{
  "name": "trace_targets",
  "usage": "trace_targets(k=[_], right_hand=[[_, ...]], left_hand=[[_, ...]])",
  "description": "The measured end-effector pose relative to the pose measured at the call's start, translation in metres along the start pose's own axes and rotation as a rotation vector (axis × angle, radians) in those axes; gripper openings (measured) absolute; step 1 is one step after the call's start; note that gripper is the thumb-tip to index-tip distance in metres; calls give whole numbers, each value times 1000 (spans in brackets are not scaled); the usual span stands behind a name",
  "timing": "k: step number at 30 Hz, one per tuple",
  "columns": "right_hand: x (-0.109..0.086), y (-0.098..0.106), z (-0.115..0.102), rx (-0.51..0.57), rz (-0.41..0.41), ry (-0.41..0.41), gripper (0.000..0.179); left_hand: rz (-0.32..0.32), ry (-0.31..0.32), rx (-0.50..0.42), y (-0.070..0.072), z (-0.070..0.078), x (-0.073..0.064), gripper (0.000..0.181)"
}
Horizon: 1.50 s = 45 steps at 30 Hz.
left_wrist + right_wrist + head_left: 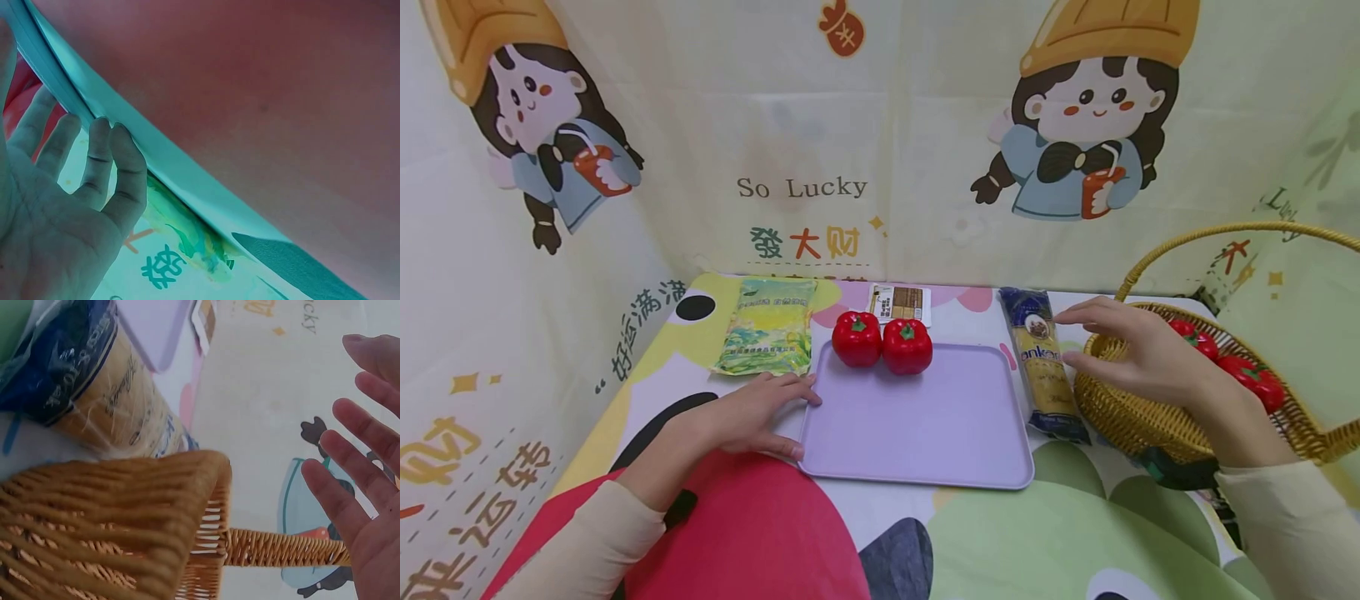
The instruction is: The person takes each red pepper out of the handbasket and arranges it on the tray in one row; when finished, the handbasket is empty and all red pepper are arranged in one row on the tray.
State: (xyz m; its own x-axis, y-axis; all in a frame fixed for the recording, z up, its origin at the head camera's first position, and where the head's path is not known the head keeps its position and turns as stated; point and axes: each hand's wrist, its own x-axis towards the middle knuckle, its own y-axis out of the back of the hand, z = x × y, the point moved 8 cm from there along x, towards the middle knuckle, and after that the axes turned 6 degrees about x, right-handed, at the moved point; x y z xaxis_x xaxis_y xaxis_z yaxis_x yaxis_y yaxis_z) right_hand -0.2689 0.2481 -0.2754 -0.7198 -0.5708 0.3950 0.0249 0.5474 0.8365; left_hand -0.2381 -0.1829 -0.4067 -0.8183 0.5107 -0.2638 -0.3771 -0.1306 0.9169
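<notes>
touching one tray [917,442] (two peppers [907,347] aboard), left fingers [801,390] hang loose, right fingers [1097,312] likewise by one pack [1045,371].

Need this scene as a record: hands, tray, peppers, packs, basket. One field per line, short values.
left hand: at the left edge of the tray, fingers relaxed
right hand: holding nothing, between pasta pack and basket in the head view
tray: purple, flat on the table
red peppers: two, side by side at the tray's far left part
green-yellow pack: left of the tray
small pack: behind the two peppers
pasta pack: right of the tray
basket: wicker, holds more peppers, exact count unclear
</notes>
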Motion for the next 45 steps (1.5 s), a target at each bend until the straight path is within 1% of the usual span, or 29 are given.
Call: trace_targets(k=[7,15,18,23,27,33,40,45], right_hand=[[-3,5,3,12,25,29,54],[-12,13,14,-28,39,2,55],[-17,16,21,-40,31,-19,58],[-26,22,36,-42,13,-86,55],[-30,26,43,-47,10,-91,52],[-32,32,51,-12,12,-94,49],[-40,36,68,-19,7,-159,49],[-43,40,80,-34,31,-194,47]], left_hand=[[0,-5,-13,1,-1,-3,75],[2,-14,-12,0,-1,-1,74],[-4,-6,2,-2,-1,1,74],[-5,-4,2,-2,1,1,75],[-6,-3,-4,-1,2,0,75],[-3,-11,1,-1,2,0,74],[-1,-12,2,0,4,0,74],[1,-12,-3,1,5,-1,74]])
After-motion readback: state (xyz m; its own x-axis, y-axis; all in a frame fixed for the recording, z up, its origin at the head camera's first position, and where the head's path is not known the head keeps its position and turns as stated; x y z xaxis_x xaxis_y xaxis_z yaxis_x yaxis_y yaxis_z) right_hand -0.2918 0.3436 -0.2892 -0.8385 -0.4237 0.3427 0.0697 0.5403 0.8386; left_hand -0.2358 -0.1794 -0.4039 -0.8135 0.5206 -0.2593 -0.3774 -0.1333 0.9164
